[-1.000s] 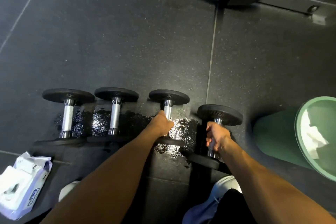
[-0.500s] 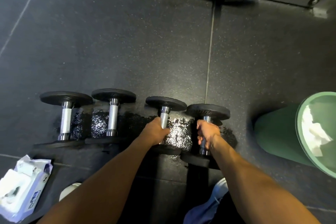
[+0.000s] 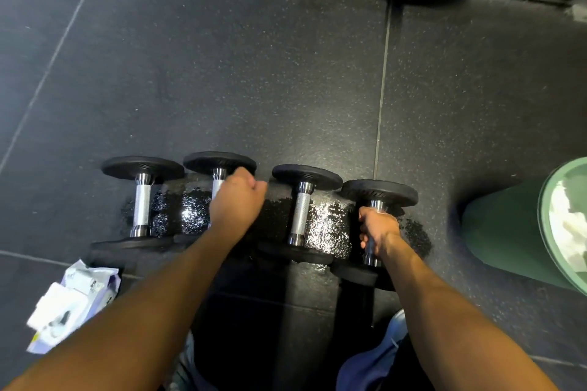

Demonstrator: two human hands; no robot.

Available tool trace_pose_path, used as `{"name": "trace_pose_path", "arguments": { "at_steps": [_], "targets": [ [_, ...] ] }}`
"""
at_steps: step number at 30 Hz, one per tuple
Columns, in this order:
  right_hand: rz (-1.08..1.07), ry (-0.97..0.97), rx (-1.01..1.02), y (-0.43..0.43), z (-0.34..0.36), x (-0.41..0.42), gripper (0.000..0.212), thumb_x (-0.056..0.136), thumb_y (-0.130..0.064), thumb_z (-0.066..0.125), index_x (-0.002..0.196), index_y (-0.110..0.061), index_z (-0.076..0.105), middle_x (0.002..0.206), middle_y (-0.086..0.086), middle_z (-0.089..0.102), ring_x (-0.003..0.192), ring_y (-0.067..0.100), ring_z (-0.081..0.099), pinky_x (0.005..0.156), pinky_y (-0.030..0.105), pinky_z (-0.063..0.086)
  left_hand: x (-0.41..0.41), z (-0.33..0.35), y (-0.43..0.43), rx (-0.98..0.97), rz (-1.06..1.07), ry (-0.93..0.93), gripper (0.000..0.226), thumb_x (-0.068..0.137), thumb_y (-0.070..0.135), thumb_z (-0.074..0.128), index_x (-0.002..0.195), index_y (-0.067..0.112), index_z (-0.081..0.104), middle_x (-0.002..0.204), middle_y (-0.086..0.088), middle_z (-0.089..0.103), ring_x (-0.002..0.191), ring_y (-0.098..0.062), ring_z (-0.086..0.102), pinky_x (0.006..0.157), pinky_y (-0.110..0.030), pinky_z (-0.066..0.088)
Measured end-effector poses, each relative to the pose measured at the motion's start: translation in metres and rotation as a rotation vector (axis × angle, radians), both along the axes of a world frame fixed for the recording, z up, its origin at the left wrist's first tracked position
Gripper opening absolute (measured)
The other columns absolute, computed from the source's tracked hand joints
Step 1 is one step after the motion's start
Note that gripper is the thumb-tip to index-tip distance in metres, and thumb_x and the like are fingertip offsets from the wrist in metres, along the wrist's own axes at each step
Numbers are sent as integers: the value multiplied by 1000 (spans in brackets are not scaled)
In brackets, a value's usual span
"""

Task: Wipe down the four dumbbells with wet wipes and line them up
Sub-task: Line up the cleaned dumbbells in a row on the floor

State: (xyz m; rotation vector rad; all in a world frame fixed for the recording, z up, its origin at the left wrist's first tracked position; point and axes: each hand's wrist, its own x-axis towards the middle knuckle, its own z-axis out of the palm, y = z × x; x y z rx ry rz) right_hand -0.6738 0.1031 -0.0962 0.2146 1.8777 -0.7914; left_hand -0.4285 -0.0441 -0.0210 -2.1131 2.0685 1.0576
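Lower left, the pack of wet wipes [image 3: 73, 298] lies apart from your hands. Right of centre, your right hand [image 3: 378, 228] is wrapped round the handle of the rightmost dumbbell [image 3: 379, 192]. Your left hand [image 3: 236, 200] curls over the handle of the second dumbbell from the left [image 3: 219, 162]. All four lie side by side on the wet floor [image 3: 327, 225], so this looks like the lining-up step. Next, level the far plates: the rightmost sits lower in frame.

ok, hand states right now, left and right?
Left hand: closed on the handle of the second dumbbell from the left.
Right hand: closed on the handle of the rightmost dumbbell.
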Motion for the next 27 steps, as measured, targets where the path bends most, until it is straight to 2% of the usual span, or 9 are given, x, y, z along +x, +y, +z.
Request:
{"name": "trace_pose_path", "arguments": {
  "at_steps": [3,5,6,8,11,15,20,24,27],
  "targets": [
    [-12,1,12,0,-5,0,15,89,-12,61,76,-13,54,43,-2,43,33,13,36,38,21,30,31,-5,-13,33,-11,-294,64,92,46,71,132,2,48,132,-22,57,126,-42,54,96,-50,48],
    [-20,5,15,-1,-8,0,15,89,-13,62,76,-13,54,44,-1,42,33,14,35,38,21,29,46,-18,-17,158,58,-350,85,87,47,79,142,-3,36,143,-29,50,134,-46,50,105,-53,46],
    [-19,5,17,0,-9,0,15,89,-13,62,76,-13,54,45,-1,42,33,14,34,38,21,29,52,-26,-18,230,86,-316,86,88,43,80,143,-3,35,142,-30,52,132,-46,53,105,-52,47],
    [-16,4,15,0,-11,-1,15,89,-12,61,76,-13,54,46,0,40,33,14,34,39,20,29,57,-39,-20,315,85,-227,71,92,29,78,142,-1,38,137,-28,59,124,-45,60,103,-50,52],
    [-21,16,18,0,-15,-1,13,87,-11,61,76,-13,55,48,0,39,34,15,33,40,21,29,64,-46,-22,282,92,-164,51,94,13,72,138,5,47,129,-24,65,113,-41,64,96,-51,56],
    [-29,33,10,-1,-16,0,12,87,-10,60,76,-13,55,51,2,40,34,15,32,40,21,29,69,-45,-23,279,52,-140,50,95,13,70,140,6,47,127,-23,65,111,-39,65,96,-50,57],
    [-48,34,12,-1,-18,1,13,82,-10,61,72,-14,55,44,-2,39,33,15,32,40,22,29,68,-47,-24,273,-91,-154,46,95,17,70,136,8,51,126,-22,66,110,-39,66,97,-49,56],
    [-39,55,14,0,-15,-1,10,81,-10,62,74,-14,56,46,0,40,34,15,33,40,23,30,63,-49,-25,258,-81,-112,45,95,17,72,134,6,52,128,-22,65,111,-37,63,92,-43,53],
    [-36,71,17,-1,-15,1,10,81,-9,62,75,-13,56,50,2,42,35,16,34,41,23,30,65,-47,-25,273,-106,-107,51,96,17,72,140,6,50,133,-22,63,112,-36,62,91,-41,52]
  ]
}}
